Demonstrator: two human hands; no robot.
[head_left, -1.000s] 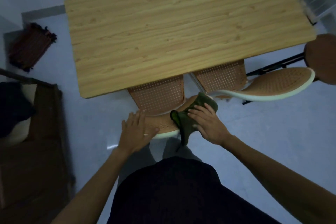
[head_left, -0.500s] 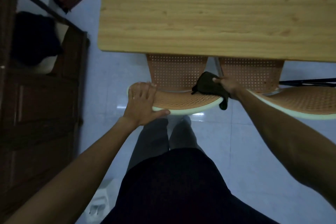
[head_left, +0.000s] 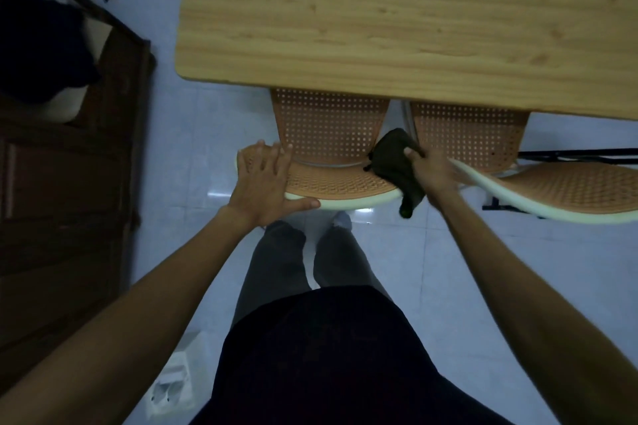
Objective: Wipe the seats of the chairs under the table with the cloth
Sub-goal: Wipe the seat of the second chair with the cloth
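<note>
So the two orange perforated plastic chairs with pale cream rims are tucked under the light wood-grain rectangular table (head_left: 397, 14), backs toward the person, which is why only the rear part of each seat is reachable from here. The left chair (head_left: 331, 134) is the one being worked on; the right chair (head_left: 476, 138) sits just beside it, its curved backrest swinging off to the right.

The left hand (head_left: 266, 183) is laid flat and open on the left end of the curved backrest rim, fingers spread over the mesh and thumb hooked along the cream edge. My guess is it's there to steady the chair so it doesn't skid on the glossy pale tiled floor (head_left: 193, 134) while the other hand scrubs.

The right hand (head_left: 431, 172) is closed around the dark green bunched cloth (head_left: 393, 162), pressing it at the right end of that same backrest, right in the gap between the two chairs. A tail of the cloth dangles below the rim. The hand is a bit blurred, so probably mid-stroke.

Honestly looks like the seats proper are mostly hidden under the tabletop, so pulling a chair out may be needed.
</note>
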